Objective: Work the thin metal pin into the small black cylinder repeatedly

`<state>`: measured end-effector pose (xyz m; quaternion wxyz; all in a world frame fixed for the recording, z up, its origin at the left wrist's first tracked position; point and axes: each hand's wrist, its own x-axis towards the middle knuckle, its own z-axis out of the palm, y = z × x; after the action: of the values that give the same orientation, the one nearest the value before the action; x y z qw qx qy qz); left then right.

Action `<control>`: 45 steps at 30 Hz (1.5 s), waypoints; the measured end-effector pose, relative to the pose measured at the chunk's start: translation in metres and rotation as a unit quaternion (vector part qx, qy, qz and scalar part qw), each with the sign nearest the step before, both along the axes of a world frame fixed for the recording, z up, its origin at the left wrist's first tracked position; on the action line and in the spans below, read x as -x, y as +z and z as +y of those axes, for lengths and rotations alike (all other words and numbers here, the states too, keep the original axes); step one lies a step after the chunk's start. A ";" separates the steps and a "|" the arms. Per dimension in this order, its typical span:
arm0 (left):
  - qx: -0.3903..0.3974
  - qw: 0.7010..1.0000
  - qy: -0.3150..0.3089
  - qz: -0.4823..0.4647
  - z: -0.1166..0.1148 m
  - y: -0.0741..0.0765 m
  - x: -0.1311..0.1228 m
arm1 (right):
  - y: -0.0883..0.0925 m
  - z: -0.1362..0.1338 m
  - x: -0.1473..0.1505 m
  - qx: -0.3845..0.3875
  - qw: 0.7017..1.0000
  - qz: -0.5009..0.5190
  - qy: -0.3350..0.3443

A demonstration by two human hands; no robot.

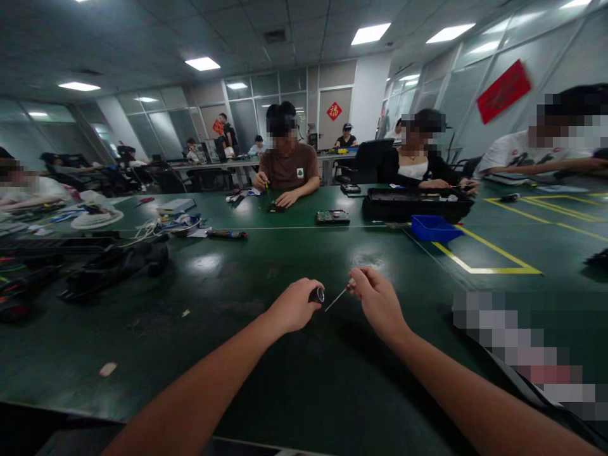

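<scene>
Screwdriver [336, 299] snug between closed right fingers [361, 282]

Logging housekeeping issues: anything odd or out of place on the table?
A pale scrap and a smaller one lie loose on the table, left of the left hand; they look like litter. Farther off, cables sit in a tangle. No spill or damage is clear.

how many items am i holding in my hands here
2: a thin metal tool in the right hand and a dark, round-ended item in the left hand. Anything hidden inside the fingers would not show.
</scene>
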<state>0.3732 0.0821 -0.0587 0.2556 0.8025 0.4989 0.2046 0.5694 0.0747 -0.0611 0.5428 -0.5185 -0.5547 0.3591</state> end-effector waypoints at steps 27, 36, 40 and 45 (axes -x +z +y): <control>-0.039 0.991 -0.001 -0.130 0.010 -0.018 0.011 | -0.006 0.003 -0.001 -0.029 1.000 0.005 -0.007; -0.055 0.991 0.013 -0.125 0.012 -0.019 0.013 | 0.010 -0.005 -0.003 -0.006 0.995 -0.098 -0.028; -0.058 0.991 0.009 -0.118 0.011 -0.017 0.013 | 0.010 -0.006 -0.001 -0.021 0.997 -0.072 0.000; -0.057 0.992 0.000 -0.116 0.010 -0.016 0.013 | 0.006 -0.004 -0.001 -0.016 0.999 -0.026 0.043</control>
<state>0.3602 0.0919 -0.0751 0.2659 0.7864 0.4536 0.3243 0.5703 0.0703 -0.0549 0.5204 -0.4948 -0.5959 0.3595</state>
